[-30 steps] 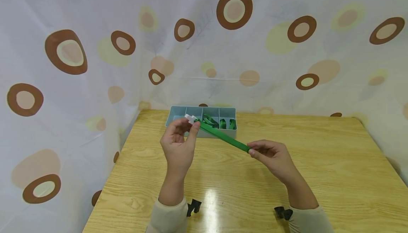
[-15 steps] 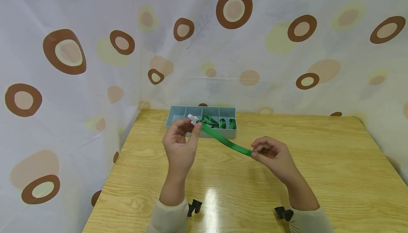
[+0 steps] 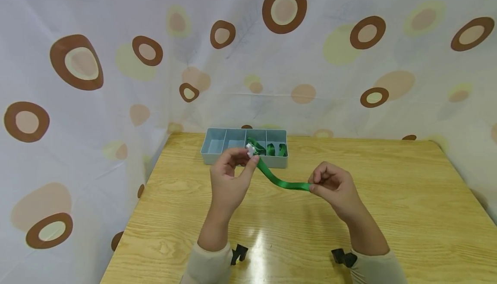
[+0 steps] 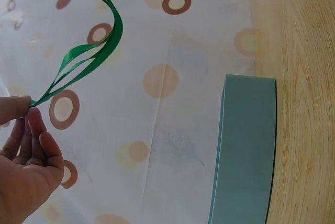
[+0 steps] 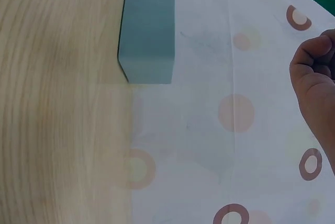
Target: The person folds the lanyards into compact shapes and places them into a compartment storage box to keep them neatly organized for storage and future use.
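A folded green lanyard [image 3: 279, 182] with a white plastic clip [image 3: 250, 149] at one end is held in the air between my hands. My left hand [image 3: 231, 180] pinches it beside the clip, between thumb and fingers. At the other end, my right hand [image 3: 335, 189] pinches the band with thumb and forefinger. The stretch between them sags in a curve. In the left wrist view the lanyard [image 4: 112, 38] shows several layers of band, parting near the left hand [image 4: 31, 166]; the clip is out of sight there. The right wrist view catches only part of the right hand [image 5: 316, 72].
Behind the hands, a blue-grey divided tray [image 3: 215, 159] stands on the wooden table [image 3: 388, 197] near the patterned cloth [image 3: 322, 77]. Rolled green bands [image 3: 271, 149] lie in its two right compartments. Black wrist mounts [image 3: 344, 258] sit at both sleeves.
My left hand has moved right with the clip, closer to the right hand. The lanyard, nearly straight before, now droops between them. The right hand has risen slightly.
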Available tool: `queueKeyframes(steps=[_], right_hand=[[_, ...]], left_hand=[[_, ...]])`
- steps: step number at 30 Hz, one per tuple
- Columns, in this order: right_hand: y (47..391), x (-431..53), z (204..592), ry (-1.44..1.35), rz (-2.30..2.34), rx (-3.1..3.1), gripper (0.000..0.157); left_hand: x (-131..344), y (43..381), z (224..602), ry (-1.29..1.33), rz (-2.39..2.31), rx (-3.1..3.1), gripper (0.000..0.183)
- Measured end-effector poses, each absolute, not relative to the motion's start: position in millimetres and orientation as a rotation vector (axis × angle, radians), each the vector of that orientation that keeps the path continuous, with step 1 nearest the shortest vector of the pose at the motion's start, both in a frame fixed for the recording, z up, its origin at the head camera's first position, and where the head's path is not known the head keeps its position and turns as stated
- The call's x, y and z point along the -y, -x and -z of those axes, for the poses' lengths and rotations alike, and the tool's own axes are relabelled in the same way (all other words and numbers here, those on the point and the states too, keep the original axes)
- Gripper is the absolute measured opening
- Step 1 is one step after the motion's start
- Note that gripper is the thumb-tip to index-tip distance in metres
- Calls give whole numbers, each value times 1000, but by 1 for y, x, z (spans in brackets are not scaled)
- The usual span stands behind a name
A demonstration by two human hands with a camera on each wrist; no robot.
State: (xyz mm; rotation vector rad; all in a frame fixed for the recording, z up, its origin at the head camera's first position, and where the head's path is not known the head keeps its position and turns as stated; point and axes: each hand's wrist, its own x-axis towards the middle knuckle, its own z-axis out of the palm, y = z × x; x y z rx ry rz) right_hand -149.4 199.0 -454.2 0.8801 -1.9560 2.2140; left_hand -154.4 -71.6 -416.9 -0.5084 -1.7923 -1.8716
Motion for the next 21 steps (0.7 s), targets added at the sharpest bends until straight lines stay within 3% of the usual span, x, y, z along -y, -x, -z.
queueKeyframes(steps=[21], right_hand=[[152,-165,431,-901,-2158,1989,19]], left_hand=[[60,148,422,626,1884,1997,15]])
